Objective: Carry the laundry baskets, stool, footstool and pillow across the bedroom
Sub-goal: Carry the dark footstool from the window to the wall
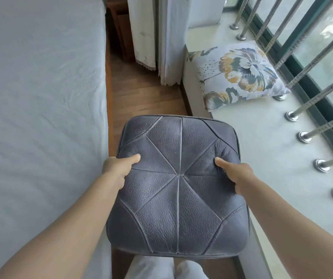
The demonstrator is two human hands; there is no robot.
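**A:** Going left to right with the footstool [178, 184] as the landmark: the bed [40, 97] is just left of it, and it's held up in the narrow wood-floor aisle [141, 93]. Left hand [117, 170] grips its left edge, thumb pressed on top, fingers curled under out of sight. Right hand [236, 176] mirrors that on the right edge.

**B:** And the pillow [240, 74]?

**A:** Beyond the footstool, up and right, lying on the window ledge [262, 141] by the railing [302, 57]. Not picked up yet.

**B:** Tips for the carry?

**A:** I'd say keep it level and close to the body, and mind the bed edge and ledge, since the gap looks tight.
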